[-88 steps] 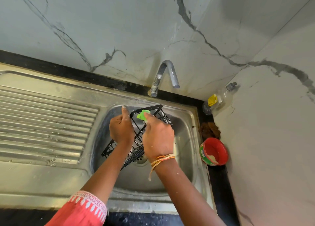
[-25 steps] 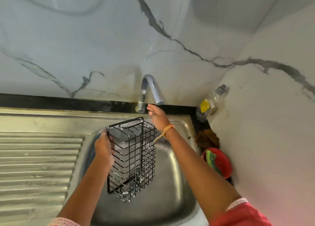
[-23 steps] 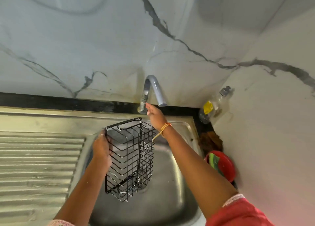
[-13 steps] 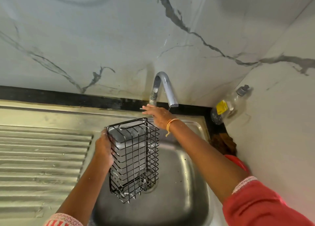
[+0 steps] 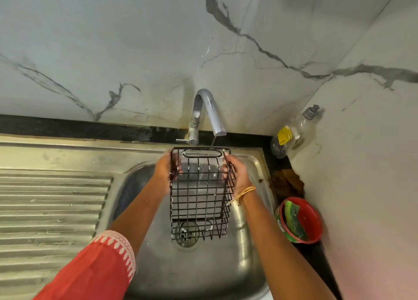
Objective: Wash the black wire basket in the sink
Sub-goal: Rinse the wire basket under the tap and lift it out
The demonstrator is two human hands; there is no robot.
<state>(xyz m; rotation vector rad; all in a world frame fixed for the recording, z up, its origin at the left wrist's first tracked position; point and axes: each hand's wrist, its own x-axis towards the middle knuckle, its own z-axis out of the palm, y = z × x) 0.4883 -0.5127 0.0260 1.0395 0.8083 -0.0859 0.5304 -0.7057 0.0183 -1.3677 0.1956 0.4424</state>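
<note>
Fingers of your left hand (image 5: 164,170) curl round the left edge of the black wire basket (image 5: 200,193), and the fingers of your right hand (image 5: 236,175) curl round its right edge, so both hands are grasping it. You hold the basket above the steel sink (image 5: 253,250), with its upper rim just under the spout of the tap (image 5: 207,112). A thin stream of water (image 5: 212,143) falls from the spout onto that rim. Through the lower wires you can see the drain (image 5: 187,234).

No writing can be read. The clear bottle (image 5: 294,133) in the corner has a yellow label, but its text is too small to make out. The red tub (image 5: 300,220) beside the sink also has print on its side, not legible; a green scrub pad (image 5: 294,220) lies inside it.

Your fingertips are partly hidden behind the wires. A brown clump (image 5: 286,182) between the bottle and the tub is hard to identify.

Both forearms reach forward over the basin. The left one comes out of a red sleeve (image 5: 95,272) with a white trim, and the right wrist has a yellow thread (image 5: 244,192). The ribbed drainboard (image 5: 49,209) is cut off at the left edge.
</note>
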